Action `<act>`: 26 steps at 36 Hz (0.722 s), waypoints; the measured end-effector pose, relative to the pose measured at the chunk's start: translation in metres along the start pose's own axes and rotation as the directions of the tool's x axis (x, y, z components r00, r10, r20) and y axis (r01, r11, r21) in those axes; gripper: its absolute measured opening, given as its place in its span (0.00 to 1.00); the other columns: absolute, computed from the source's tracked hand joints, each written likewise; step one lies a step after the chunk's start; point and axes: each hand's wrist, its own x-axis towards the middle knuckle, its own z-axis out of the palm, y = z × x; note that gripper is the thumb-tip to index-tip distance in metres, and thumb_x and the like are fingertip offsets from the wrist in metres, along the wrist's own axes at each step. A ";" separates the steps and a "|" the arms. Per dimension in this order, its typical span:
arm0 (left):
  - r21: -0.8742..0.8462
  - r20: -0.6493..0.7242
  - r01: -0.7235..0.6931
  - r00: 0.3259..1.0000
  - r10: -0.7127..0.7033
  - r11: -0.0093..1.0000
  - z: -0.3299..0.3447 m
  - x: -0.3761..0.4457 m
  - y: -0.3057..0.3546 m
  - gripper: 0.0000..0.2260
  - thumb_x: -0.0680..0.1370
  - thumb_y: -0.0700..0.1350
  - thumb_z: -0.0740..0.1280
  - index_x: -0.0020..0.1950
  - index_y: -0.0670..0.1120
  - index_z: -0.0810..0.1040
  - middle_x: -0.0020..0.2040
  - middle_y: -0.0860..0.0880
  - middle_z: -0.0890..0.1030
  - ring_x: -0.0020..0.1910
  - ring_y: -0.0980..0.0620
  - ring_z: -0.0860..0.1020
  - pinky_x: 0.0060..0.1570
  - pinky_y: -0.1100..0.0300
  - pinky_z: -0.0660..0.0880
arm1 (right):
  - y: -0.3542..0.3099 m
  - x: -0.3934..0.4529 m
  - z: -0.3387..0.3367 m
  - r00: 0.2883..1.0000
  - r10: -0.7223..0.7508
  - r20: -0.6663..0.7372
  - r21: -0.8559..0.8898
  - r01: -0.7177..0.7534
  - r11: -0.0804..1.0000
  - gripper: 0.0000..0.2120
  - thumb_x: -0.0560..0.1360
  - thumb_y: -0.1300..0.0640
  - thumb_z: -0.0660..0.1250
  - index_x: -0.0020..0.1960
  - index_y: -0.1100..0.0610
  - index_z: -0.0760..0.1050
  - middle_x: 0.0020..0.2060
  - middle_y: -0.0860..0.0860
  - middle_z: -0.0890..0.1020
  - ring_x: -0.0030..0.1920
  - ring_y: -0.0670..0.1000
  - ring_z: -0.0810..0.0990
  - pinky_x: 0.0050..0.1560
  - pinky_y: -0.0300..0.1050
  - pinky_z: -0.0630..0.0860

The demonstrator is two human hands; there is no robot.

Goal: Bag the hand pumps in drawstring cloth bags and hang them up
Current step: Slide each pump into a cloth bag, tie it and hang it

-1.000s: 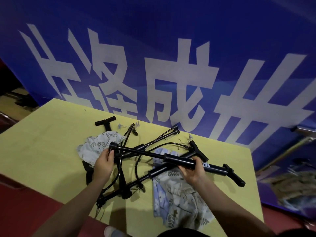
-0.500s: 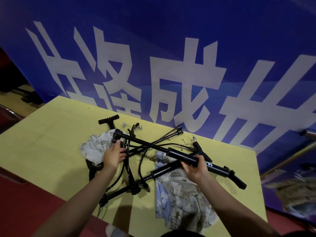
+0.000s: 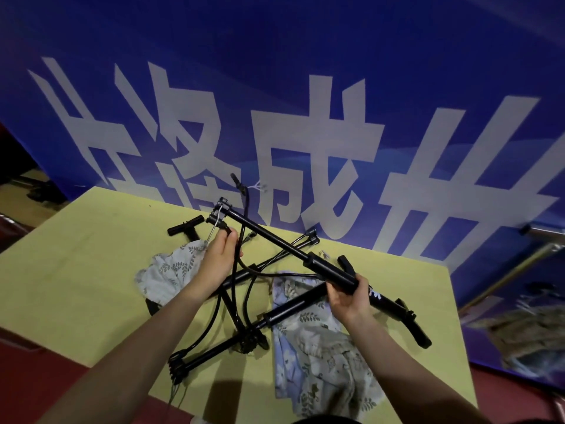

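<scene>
- Our right hand [image 3: 347, 296] wraps the black hand pump [image 3: 333, 275] at its barrel, raised slantwise above the yellow table [image 3: 76, 270].
- Our left hand [image 3: 218, 258], wrist bent upward, pinches its hose [image 3: 241, 231].
- Cloth bags [image 3: 318, 362] lie beneath.

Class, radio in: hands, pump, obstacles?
Left hand gripping hose; right hand gripping long black hand pump, raised off yellow table. Other pumps' hoses tangled beneath.

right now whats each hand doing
Left hand: closed on the hose of the raised pump.
Right hand: closed around the black pump barrel.
</scene>
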 end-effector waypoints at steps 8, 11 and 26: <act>0.173 0.070 -0.151 0.988 0.141 0.973 0.007 0.007 -0.003 0.11 0.84 0.48 0.54 0.59 0.49 0.75 0.48 0.49 0.78 0.49 0.51 0.76 0.47 0.59 0.68 | -0.024 0.007 -0.004 0.990 -0.134 0.053 -0.030 0.135 0.990 0.14 0.78 0.49 0.63 0.53 0.60 0.74 0.53 0.56 0.81 0.57 0.54 0.80 0.57 0.47 0.79; 0.149 0.081 -0.174 0.983 0.164 0.973 0.011 0.010 0.002 0.12 0.84 0.48 0.55 0.62 0.50 0.75 0.44 0.50 0.77 0.44 0.52 0.75 0.46 0.58 0.69 | -0.031 0.009 -0.004 0.987 -0.156 0.043 -0.034 0.158 0.987 0.16 0.77 0.48 0.64 0.57 0.60 0.73 0.55 0.56 0.81 0.58 0.54 0.80 0.51 0.47 0.81; 0.399 0.158 0.129 0.965 -0.207 0.908 0.035 -0.010 -0.064 0.06 0.81 0.48 0.61 0.52 0.46 0.74 0.42 0.48 0.78 0.39 0.51 0.76 0.41 0.52 0.73 | -0.028 0.009 -0.001 0.992 -0.121 0.016 -0.030 0.122 0.992 0.14 0.78 0.48 0.63 0.53 0.59 0.74 0.53 0.56 0.81 0.57 0.54 0.80 0.64 0.46 0.74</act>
